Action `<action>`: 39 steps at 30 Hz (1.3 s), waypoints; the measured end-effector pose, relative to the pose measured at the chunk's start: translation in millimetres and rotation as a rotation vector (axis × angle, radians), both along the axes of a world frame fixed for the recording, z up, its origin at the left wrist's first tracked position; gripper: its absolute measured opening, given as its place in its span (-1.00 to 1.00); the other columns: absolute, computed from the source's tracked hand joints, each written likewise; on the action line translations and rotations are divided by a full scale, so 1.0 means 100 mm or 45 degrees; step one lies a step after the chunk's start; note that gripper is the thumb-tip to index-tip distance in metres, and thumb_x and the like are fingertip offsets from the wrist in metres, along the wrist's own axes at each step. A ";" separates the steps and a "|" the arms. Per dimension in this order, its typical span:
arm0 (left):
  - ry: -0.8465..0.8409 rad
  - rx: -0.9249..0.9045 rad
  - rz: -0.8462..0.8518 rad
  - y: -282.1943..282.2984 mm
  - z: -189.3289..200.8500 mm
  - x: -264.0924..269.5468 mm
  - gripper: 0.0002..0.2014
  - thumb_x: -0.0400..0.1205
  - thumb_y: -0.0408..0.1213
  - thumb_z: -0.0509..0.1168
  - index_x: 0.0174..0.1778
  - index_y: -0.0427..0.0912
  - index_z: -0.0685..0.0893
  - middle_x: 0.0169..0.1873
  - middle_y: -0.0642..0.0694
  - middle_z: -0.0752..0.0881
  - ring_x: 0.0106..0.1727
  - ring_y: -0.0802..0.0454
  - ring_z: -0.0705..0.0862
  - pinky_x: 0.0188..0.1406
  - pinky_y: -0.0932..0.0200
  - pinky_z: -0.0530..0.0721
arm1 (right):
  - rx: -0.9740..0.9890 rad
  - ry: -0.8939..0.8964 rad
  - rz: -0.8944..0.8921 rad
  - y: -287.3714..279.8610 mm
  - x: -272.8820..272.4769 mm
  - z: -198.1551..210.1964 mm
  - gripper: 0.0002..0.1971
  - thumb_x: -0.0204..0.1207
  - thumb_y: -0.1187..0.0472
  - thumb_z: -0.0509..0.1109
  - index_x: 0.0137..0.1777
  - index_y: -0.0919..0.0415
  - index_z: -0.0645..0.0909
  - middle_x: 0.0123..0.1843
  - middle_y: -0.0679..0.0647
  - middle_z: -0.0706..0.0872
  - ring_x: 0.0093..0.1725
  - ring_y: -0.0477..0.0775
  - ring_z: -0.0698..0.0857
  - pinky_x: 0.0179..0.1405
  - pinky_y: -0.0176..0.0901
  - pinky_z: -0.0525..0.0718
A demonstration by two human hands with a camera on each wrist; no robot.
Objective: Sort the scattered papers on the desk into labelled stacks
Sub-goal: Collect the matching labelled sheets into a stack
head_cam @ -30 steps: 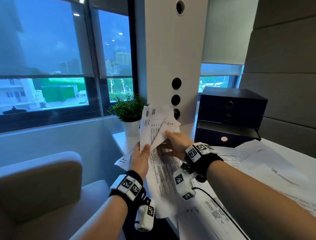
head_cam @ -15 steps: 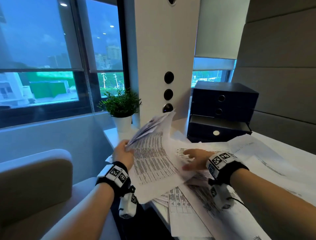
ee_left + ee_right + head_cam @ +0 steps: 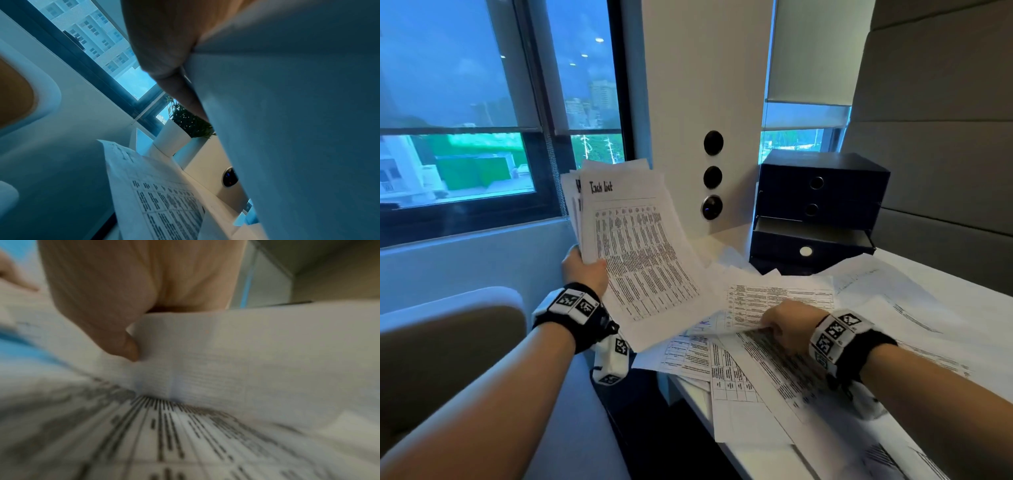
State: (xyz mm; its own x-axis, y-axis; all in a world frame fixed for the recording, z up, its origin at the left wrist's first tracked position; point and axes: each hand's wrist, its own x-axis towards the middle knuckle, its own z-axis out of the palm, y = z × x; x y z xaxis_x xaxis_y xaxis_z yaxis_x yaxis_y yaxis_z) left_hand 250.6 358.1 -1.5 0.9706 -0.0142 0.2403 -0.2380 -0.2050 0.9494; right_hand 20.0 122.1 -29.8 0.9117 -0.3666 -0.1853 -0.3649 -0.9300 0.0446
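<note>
My left hand (image 3: 585, 269) grips a bundle of printed sheets (image 3: 633, 246) upright at the desk's left edge; the top sheet is a table headed with a handwritten title. From the left wrist view only the blank back of the bundle (image 3: 298, 129) and my fingers (image 3: 164, 48) show. My right hand (image 3: 787, 325) pinches the near edge of a table-printed sheet (image 3: 777, 301) lying on the scattered papers (image 3: 739, 373). In the blurred right wrist view my thumb (image 3: 123, 344) presses on that sheet (image 3: 226, 353), which is lifted slightly off the printed page below.
A dark drawer box (image 3: 818, 209) with its lowest drawer pulled partly out stands at the back of the white desk (image 3: 962, 284). A white pillar (image 3: 705, 102) with round sockets rises behind. A beige chair (image 3: 448, 346) is on the left. A potted plant (image 3: 191, 123) sits by the window.
The left hand has raised its bundle more upright, so the titled table faces me. The right hand has moved right and nearer on the desk and now pinches a loose sheet.
</note>
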 end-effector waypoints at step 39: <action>-0.047 -0.134 0.085 0.25 0.12 0.19 -0.70 0.58 -0.53 0.22 0.22 -0.27 0.60 0.12 -0.25 0.70 0.08 -0.19 0.68 -0.04 0.17 0.58 | 0.013 -0.173 -0.396 0.29 0.19 0.06 -0.79 0.50 0.19 0.36 -0.34 0.17 0.47 -0.24 0.09 0.66 -0.20 0.11 0.70 -0.33 -0.20 0.62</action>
State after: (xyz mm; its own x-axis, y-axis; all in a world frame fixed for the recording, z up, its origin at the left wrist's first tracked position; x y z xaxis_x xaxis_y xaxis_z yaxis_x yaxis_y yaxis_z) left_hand 269.2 382.6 10.7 0.9590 0.0774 0.2727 -0.2624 -0.1215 0.9573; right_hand 38.9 150.8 -24.3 0.7731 -0.6298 -0.0750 -0.6332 -0.7733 -0.0324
